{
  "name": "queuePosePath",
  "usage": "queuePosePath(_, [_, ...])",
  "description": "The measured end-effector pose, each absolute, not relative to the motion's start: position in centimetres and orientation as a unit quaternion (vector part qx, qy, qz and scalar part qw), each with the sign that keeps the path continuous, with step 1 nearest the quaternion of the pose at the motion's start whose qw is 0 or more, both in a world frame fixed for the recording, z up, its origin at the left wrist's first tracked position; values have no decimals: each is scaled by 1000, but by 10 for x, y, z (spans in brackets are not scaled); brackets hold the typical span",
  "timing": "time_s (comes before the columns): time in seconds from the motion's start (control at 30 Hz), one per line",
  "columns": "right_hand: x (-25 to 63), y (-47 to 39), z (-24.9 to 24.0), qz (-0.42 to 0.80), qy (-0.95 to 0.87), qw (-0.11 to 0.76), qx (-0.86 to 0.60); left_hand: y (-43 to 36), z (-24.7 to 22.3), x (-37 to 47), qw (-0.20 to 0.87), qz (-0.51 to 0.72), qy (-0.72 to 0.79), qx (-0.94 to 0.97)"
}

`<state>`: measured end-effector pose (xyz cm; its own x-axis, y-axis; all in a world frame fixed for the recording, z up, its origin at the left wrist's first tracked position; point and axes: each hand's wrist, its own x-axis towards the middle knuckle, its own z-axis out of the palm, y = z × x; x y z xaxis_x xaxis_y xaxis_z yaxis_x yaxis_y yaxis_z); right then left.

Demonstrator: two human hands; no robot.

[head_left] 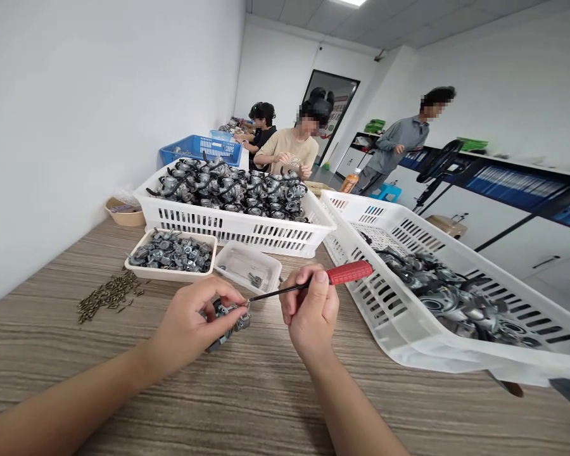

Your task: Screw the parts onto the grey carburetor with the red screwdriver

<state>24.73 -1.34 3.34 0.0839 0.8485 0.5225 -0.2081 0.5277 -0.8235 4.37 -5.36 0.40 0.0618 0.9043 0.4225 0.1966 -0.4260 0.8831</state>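
Observation:
My left hand is closed on a grey metal part just above the wooden table; the fingers cover much of it. In my right hand is a screwdriver with a red handle and a thin dark shaft. Its shaft slants down to the left, and the tip meets the part near my left thumb and fingertips. Whether a screw sits at the tip is too small to tell. Beyond my hands stand a small tray of grey metal pieces and a clear plastic tray holding a few small parts.
Loose brass-coloured screws lie on the table at left. A white crate full of metal assemblies stands behind; another white crate with assemblies is at right. A blue crate, a bottle and several people are farther back.

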Motion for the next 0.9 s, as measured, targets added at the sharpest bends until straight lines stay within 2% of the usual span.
queuePosePath(0.53, [252,-10,37,385,-548,692,-270,-52,4,44,319,517,422,673])
queuePosePath(0.63, [252,-9,38,370,-547,705,-258,-50,5,41,275,502,417,706])
queuePosePath(0.8, [256,-7,41,348,-550,721,-238,-42,7,29,133,480,351,793])
queuePosePath(0.9, [258,-6,40,343,-558,718,-234,-36,5,24,103,449,332,823])
